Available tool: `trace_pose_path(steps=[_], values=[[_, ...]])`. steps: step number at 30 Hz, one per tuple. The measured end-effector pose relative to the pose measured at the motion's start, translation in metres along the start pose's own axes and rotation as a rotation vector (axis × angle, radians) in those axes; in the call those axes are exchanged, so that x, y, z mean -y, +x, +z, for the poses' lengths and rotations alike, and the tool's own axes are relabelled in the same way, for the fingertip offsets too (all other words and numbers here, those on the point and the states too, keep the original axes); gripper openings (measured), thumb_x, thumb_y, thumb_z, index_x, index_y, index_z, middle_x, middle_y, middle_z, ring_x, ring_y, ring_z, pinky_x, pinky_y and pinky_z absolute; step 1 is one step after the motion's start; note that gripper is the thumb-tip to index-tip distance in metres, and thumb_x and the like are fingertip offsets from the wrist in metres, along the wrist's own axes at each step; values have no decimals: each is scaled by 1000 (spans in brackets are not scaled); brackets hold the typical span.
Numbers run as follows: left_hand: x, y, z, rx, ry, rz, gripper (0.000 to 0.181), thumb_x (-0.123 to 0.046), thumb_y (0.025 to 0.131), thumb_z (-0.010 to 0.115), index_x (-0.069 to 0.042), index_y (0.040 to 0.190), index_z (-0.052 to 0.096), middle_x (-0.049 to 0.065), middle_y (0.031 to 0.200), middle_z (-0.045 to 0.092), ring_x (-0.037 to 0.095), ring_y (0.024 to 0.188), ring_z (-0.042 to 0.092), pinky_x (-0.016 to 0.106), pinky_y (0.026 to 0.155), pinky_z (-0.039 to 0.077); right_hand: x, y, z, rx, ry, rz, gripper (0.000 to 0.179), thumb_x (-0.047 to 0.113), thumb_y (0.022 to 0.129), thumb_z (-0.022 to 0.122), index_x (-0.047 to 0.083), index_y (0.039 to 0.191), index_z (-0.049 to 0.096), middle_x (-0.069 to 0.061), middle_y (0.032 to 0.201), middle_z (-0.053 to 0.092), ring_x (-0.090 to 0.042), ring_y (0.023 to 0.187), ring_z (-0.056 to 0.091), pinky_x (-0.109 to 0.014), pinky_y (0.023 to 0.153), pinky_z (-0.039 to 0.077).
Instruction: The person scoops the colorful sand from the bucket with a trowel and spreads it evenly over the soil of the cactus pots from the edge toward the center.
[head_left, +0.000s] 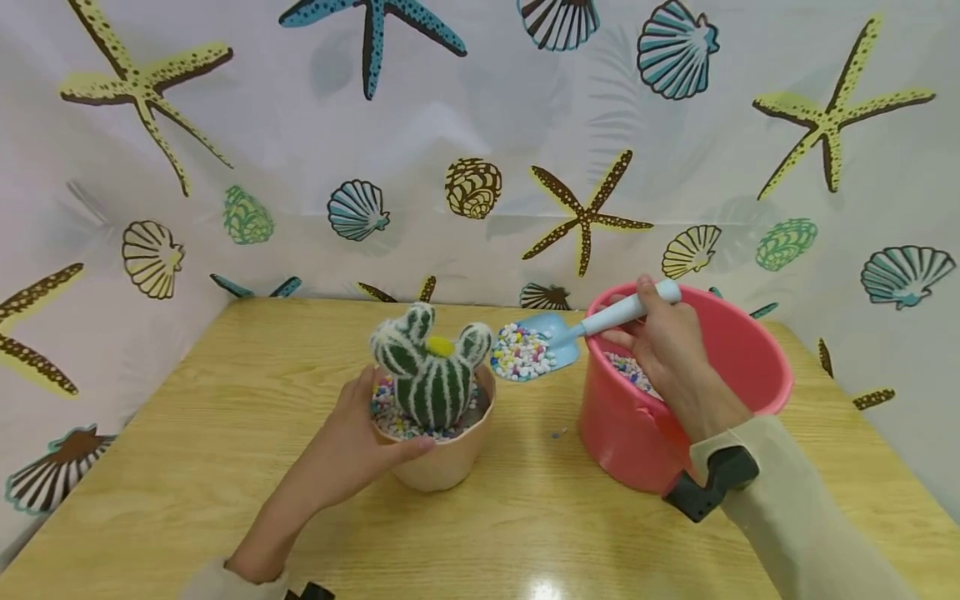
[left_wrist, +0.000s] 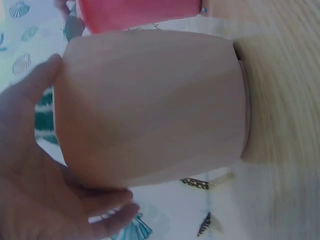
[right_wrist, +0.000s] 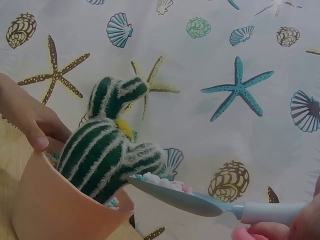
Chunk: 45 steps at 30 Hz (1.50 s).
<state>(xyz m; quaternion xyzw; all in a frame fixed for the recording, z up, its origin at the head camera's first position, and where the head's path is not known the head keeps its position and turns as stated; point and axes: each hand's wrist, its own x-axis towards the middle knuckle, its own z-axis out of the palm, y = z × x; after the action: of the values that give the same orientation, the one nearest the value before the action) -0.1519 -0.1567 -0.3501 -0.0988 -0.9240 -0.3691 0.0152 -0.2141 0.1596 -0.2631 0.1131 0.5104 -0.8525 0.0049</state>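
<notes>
On the left of the head view, my left hand (head_left: pixel 352 446) grips the peach flowerpot (head_left: pixel 442 468) at its rim, thumb on the near side and fingers round the left. A green knitted cactus (head_left: pixel 435 396) with white stripes and a yellow spot stands in the pot, with coloured pebbles (head_left: pixel 385 402) around its base. My right hand (head_left: pixel 671 342) holds a light blue toy shovel (right_wrist: pixel 200 205) by its pale handle. Its blade carries a heap of white, yellow and pink pebbles (head_left: pixel 521 354). In the right wrist view, the blade's tip is beside the cactus's side arm.
Below my right hand stands a pink bucket (head_left: pixel 626 442) with more pebbles (head_left: pixel 630 371) inside. A few loose pebbles (head_left: pixel 558 433) lie on the wooden table (head_left: pixel 525 517) between pot and bucket. Behind the table hangs a white cloth (head_left: pixel 435 133) printed with shells and starfish.
</notes>
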Motion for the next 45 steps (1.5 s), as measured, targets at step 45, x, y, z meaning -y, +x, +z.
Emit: trace_pose_path(steps=[45], values=[[6,-1,-12,53,77,56,114,-61,75,70,0,152,11,29,149,26,48,133,35,63,100,37,-6,7,29,-32,-168,-71,41,32,100,43,9,132,32,-8,112,52,-32,120,56,-41,94,47]])
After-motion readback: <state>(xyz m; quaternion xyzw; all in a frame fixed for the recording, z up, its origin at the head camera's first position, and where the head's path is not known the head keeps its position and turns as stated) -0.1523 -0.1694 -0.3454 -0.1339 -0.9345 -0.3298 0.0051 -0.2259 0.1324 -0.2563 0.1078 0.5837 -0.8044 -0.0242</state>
